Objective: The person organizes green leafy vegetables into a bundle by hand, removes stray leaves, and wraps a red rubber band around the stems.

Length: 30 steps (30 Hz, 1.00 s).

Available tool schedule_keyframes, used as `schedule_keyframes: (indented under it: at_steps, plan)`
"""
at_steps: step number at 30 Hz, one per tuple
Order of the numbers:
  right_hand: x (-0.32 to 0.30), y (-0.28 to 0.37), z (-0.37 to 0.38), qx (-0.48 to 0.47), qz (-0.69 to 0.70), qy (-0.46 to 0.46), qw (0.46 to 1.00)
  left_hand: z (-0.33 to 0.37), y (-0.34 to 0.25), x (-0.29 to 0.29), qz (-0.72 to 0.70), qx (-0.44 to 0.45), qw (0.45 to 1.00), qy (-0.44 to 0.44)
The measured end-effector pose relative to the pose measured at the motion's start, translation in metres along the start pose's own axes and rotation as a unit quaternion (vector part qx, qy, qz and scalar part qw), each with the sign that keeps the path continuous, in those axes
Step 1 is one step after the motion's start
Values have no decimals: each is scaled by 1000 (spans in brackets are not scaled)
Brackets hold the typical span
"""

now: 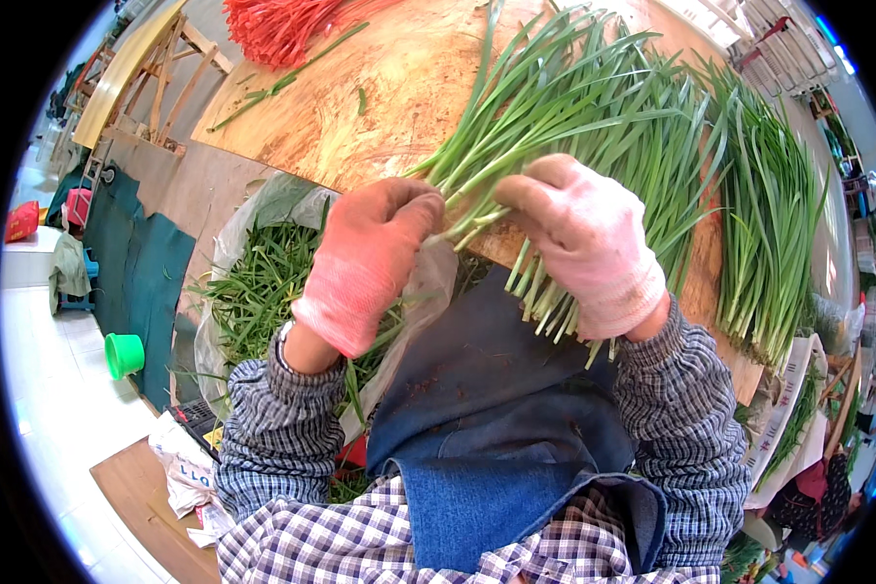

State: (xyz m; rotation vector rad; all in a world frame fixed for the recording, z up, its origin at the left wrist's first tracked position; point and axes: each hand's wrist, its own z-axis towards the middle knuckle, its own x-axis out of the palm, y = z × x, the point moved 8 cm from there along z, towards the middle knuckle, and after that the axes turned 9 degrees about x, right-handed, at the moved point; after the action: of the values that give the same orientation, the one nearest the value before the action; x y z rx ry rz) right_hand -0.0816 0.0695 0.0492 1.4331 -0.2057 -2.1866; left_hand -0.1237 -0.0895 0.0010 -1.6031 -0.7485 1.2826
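Both hands wear pinkish work gloves over the near edge of a wooden board. My left hand is closed, its thumb and fingers pinching a few garlic chives near their pale stems. Close on its right, my right hand has its fingers curled in a pinch at the stem ends of the same chives. Its palm side is hidden. Under and beyond the right hand lies a thick row of garlic chives, leaves pointing away and cut stems toward me. A separate bunch of chives lies farther right.
The wooden board carries a pile of red ties at its far left and a loose stalk. Below its left edge stands a clear plastic bag of green trimmings. A green bucket stands on the floor at left.
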Motion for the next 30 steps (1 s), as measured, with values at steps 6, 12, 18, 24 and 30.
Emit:
schedule_keyframes:
  at_steps: [6,12,18,24,30]
  plan:
    - [5,22,-13,-62,-35,31,997,-29,-15,19,-34,87,993,74]
    - [-29,26,-26,7,49,19,999,-72,37,-26,-23,-17,980,195]
    - [-78,-49,-77,351,224,-88,905,-129,166,-110,470,-93,854,204]
    - [-66,-27,-61,268,173,-18,948,-78,15,-29,196,207,958,7]
    - [-93,-56,-111,441,199,-85,871,-44,-14,-21,216,263,935,-101]
